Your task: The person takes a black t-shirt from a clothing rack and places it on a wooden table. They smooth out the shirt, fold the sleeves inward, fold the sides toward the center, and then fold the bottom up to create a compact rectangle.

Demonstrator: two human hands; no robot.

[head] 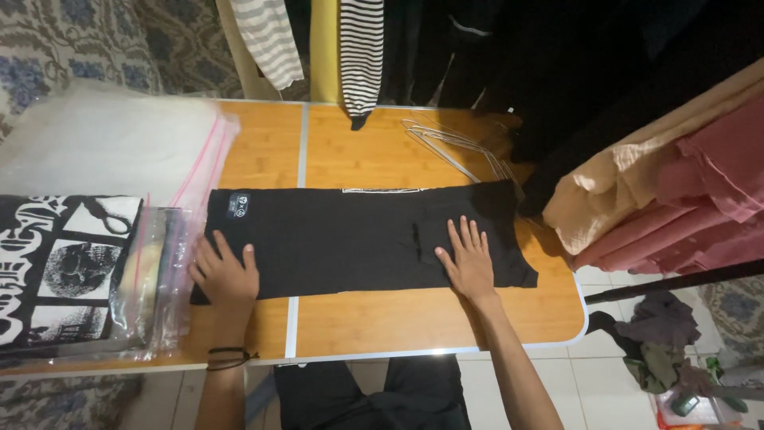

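Right now I have both hands pressed flat on a black shirt (358,239) that lies folded into a long strip across the wooden table (414,318). My left hand (225,275) rests open on the strip's left end, fingers spread, just below the small neck label (238,204). My right hand (469,263) lies open, palm down, on the right part of the strip, near the ragged end by the table edge. Neither hand grips anything; they only hold the cloth flat.

I judge the step in hand to be smoothing the lengthwise fold. The next move, as I read it, calls for pinching one end with both hands and bringing it over the other without dragging the strip askew.

Left of the shirt sits a stack of clear zip bags (159,271) with printed black-and-white clothing (64,271) inside, touching my left hand's side. Wire hangers (458,147) lie on the table behind the shirt, and pink and beige garments (676,199) hang at the right.
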